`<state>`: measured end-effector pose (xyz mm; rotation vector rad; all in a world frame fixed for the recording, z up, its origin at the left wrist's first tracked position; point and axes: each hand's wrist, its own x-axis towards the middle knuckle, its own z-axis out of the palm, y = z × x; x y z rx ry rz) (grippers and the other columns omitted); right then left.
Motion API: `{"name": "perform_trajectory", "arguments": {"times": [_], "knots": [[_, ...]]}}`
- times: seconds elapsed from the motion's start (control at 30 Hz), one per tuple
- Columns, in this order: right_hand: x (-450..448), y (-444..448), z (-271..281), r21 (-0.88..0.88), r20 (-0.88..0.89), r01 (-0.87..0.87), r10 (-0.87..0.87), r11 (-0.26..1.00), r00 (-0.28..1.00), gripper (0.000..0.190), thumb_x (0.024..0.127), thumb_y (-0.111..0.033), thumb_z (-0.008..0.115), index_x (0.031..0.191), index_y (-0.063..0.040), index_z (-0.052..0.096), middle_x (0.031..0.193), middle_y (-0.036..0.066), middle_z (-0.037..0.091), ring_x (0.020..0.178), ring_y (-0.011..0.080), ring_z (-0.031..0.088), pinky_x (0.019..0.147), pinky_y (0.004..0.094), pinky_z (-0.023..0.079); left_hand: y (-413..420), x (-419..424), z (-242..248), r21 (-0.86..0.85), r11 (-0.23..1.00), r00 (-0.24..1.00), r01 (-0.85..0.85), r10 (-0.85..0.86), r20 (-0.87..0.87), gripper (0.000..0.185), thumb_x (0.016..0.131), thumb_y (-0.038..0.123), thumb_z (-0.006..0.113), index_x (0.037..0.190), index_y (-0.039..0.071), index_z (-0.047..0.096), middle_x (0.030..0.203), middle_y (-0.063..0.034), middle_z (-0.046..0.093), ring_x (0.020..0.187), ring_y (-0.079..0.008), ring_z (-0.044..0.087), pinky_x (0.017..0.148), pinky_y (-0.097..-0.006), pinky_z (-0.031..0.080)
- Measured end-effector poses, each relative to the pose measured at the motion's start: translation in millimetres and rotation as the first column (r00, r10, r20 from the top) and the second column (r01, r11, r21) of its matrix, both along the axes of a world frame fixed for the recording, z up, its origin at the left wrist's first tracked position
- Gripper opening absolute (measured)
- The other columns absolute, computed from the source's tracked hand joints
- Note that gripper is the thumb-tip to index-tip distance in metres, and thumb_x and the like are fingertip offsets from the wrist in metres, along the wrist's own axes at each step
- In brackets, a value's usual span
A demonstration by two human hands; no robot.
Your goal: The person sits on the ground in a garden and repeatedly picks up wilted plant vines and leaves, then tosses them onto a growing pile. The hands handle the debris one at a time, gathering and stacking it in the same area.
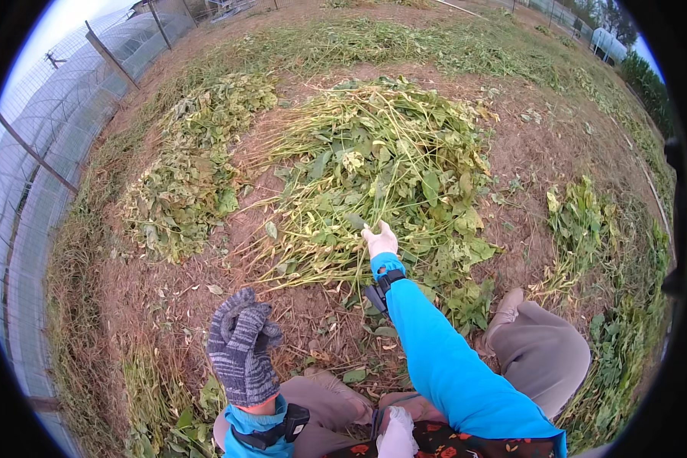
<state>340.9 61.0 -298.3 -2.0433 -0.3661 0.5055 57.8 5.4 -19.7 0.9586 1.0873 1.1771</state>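
Before me on the soil lies a large heap of uprooted bean plants [372,172], with yellow-green stems, pods and leaves. My right hand [382,239], which looks bare or thinly gloved, reaches to the near edge of this heap; its fingers touch the stems, and whether they grip any cannot be told. At the lower left, my left hand [244,346] wears a grey knitted glove. It is raised over the ground near my knee with its fingers curled, and nothing shows in it. A white cloth-like item [398,432] rests at my lap.
A pile of wilted leafy plants [183,189] lies to the left. More cut plants [578,217] lie at the right, beyond my knee [544,349]. A wire fence with wooden posts [111,60] and a plastic-covered greenhouse [40,166] stand along the left side.
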Motion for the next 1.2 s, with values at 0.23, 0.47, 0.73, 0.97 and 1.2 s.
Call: {"name": "perform_trajectory", "arguments": {"times": [0.23,0.47,0.73,0.97,1.2], "knots": [[-39,-84,93,0.578,-0.21,-0.193,0.373,0.793,0.904,0.058,0.089,-0.014,0.068,0.139,0.006,0.048,0.132,0.016,0.06,0.118,0.025,0.058,0.102,0.0321,0.044,-15,16,-4,0.042,0.988,0.989,0.149,-0.149,-0.01,0.03,0.089,0.009,0.068,0.117,-0.002,0.063,0.092,-0.0113,0.071,0.065,-0.015,0.065,0.055,-0.0252,0.052],[-79,-186,143,0.439,0.169,-0.65,0.653,0.62,0.738,0.044,0.092,-0.008,0.063,0.134,0.0,0.055,0.122,0.019,0.064,0.111,0.0267,0.062,0.094,0.035,0.05,-24,35,-3,0.07,0.981,0.983,0.183,-0.181,-0.029,0.026,0.089,0.006,0.066,0.114,-0.001,0.063,0.088,-0.0089,0.07,0.062,-0.0154,0.063,0.055,-0.0297,0.054],[-22,-242,232,0.479,0.081,-0.654,0.713,0.585,0.697,0.052,0.092,-0.012,0.063,0.141,-0.005,0.049,0.1,0.007,0.064,0.085,0.0157,0.062,0.077,0.0311,0.053,-36,51,-3,0.153,0.973,0.985,0.175,-0.175,-0.012,0.023,0.088,0.006,0.069,0.11,0.004,0.064,0.088,-0.0052,0.069,0.062,-0.0139,0.062,0.055,-0.028,0.054],[108,-338,275,0.828,-0.11,-0.009,0.178,0.561,0.978,0.05,0.091,-0.011,0.068,0.137,-0.001,0.051,0.098,0.005,0.066,0.076,0.012,0.061,0.069,0.0272,0.052,-51,70,-16,0.198,0.949,0.969,0.246,-0.234,-0.082,0.024,0.088,0.007,0.07,0.112,0.004,0.066,0.085,-0.0029,0.067,0.06,-0.011,0.059,0.051,-0.0246,0.05],[257,-441,166,0.829,-0.412,0.547,-0.532,0.12,0.74,0.034,0.095,-0.013,0.064,0.126,-0.001,0.058,0.104,0.008,0.067,0.078,0.0171,0.063,0.069,0.0311,0.053,-46,72,-33,0.21,0.941,0.936,0.265,-0.198,-0.292,0.022,0.092,0.01,0.066,0.114,0.008,0.063,0.092,-0.0034,0.067,0.062,-0.0105,0.059,0.05,-0.0246,0.05]]}}
